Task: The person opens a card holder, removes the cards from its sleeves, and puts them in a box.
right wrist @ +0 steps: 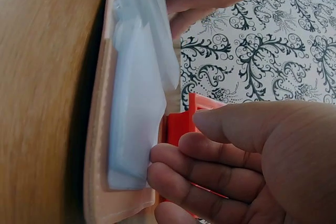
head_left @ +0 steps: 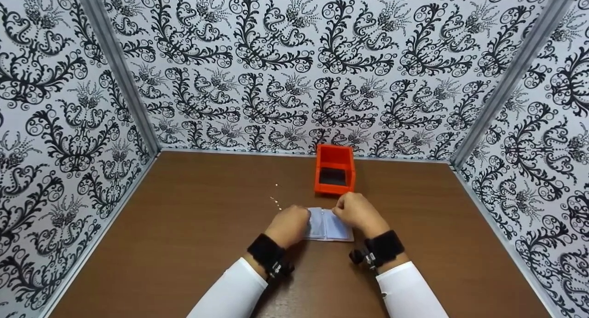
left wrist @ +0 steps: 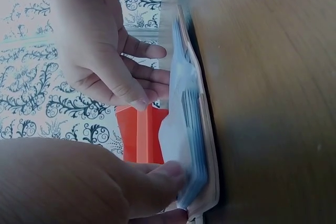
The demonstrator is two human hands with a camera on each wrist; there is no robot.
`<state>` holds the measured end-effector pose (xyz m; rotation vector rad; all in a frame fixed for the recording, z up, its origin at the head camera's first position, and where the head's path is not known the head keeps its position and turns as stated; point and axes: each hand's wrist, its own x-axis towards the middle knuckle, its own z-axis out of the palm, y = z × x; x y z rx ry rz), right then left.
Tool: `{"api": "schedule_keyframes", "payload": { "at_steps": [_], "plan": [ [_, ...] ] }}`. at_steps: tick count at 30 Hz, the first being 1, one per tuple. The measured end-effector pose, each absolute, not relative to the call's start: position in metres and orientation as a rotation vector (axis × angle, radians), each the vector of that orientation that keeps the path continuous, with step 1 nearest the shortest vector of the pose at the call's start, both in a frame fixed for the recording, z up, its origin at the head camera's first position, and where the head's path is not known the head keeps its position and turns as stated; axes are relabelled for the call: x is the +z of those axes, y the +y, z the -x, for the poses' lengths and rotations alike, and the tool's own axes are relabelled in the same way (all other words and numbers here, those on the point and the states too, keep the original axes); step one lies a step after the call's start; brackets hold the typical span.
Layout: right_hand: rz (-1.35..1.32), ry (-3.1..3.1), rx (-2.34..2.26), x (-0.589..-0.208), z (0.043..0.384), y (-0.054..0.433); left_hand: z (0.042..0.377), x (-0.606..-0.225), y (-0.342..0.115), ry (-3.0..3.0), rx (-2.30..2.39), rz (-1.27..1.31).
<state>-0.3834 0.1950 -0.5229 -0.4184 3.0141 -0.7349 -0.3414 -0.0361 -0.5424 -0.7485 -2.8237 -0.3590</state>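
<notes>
A card holder with a tan cover and clear plastic sleeves lies spread open on the table, between both hands. My left hand is at its left side; in the left wrist view the thumb and a finger pinch the edge of the sleeves. At the right half is my right hand, its fingers loosely bent. In the right wrist view its fingertips are against or very near the sleeve edge, with the thumb apart from them. Whether the sleeves contain anything is unclear.
An orange open-front bin with a dark patch inside stands just behind the card holder. Small bright specks show on the brown table, left of the bin. Patterned panels wall the table at the back and sides.
</notes>
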Motion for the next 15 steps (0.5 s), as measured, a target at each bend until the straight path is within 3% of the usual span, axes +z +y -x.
{"api": "schedule_keyframes", "payload": {
  "at_steps": [15],
  "plan": [
    [0.465, 3.074, -0.722, -0.5275, 0.3846, 0.1971, 0.3431, -0.5432, -0.0403, -2.771, -0.410, 0.792]
  ]
}}
